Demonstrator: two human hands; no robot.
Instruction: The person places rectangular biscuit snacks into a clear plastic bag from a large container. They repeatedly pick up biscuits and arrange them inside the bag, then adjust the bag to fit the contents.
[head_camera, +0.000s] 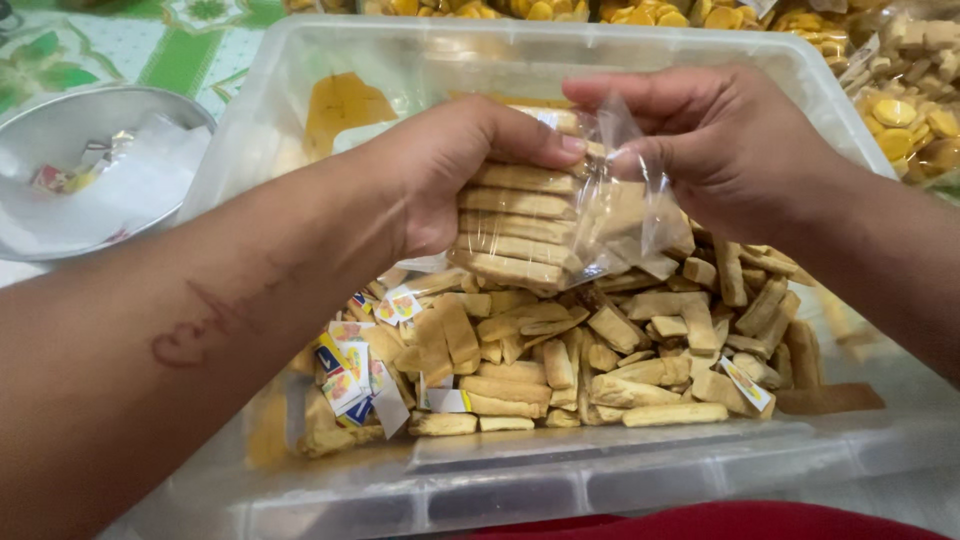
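The left hand (455, 175) gripped a clear bag (560, 215) stacked with flat biscuits, held over the tub (300, 110). The right hand (720, 145) pinched the bag's open top at its far right, fingers closed on the plastic. Loose biscuits (600, 360) and small paper labels (350, 375) lay beneath. A metal bowl (90, 170) sat far left, perhaps holding wrappers.

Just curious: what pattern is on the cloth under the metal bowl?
The tablecloth shows green leaves and stripes on white, seen in the head view beside the metal bowl.
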